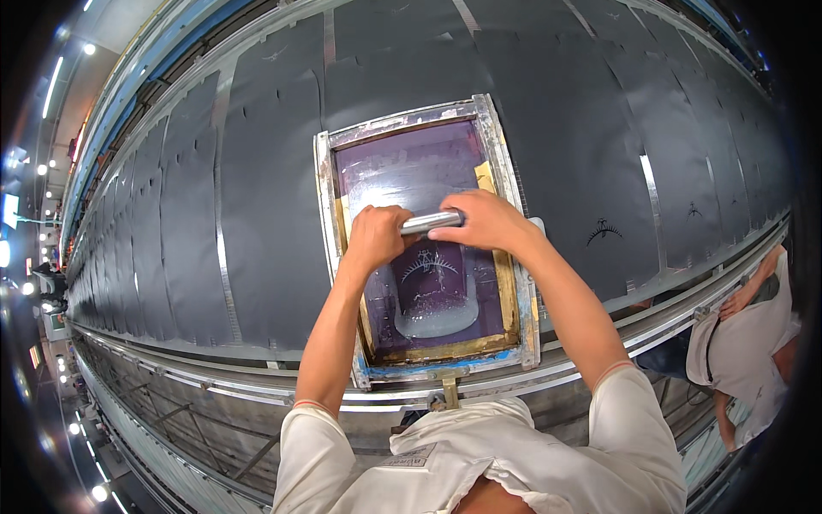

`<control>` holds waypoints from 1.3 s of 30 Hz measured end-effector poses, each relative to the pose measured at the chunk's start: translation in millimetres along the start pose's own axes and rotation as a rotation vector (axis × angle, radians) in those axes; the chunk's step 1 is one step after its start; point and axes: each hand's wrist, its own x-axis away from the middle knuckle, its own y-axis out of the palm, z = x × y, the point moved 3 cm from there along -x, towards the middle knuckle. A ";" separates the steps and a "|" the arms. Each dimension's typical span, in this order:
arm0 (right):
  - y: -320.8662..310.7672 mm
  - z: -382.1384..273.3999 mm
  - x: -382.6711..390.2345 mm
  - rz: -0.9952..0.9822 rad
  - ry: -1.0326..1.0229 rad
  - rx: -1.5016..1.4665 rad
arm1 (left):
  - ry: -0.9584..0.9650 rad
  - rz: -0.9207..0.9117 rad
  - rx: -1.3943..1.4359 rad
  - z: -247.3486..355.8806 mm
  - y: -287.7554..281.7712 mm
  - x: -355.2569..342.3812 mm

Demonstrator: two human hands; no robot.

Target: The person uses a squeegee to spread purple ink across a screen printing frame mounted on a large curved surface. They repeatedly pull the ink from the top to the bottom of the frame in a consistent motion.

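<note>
Your left hand [375, 233] and right hand [485, 221] both hold closed on the grey metal squeegee handle [431, 223], over the purple mesh printing screen [411, 167] near the long desk's [257, 214] front edge. Uneven pressure could, I think, smear the white ink [435, 319].

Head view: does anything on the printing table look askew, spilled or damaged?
Nothing stands out. Both hands, left hand and right hand, grip the grey metal squeegee handle over the purple-meshed, metal-framed printing screen, whose frame is ink-stained.
</note>
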 end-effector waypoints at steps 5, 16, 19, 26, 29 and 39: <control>43.0 5.0 -14.9 -0.085 -0.059 0.165 | -0.013 0.081 -0.027 1.3 9.6 18.7; 61.6 -26.6 74.4 -0.130 -0.198 0.289 | 0.059 0.049 -0.041 44.5 23.0 99.0; 41.6 -5.2 11.1 -0.042 -0.218 0.307 | 0.031 0.074 -0.045 16.7 8.8 39.2; 37.8 12.9 -33.2 -0.208 -0.032 0.235 | 0.024 0.060 -0.015 -8.0 11.2 0.1; 39.4 8.3 -19.0 -0.142 -0.057 0.266 | 0.020 0.087 0.029 -0.1 15.1 14.3; 54.3 -31.7 118.7 -0.060 0.006 -0.041 | 0.065 0.063 -0.030 63.7 35.6 136.6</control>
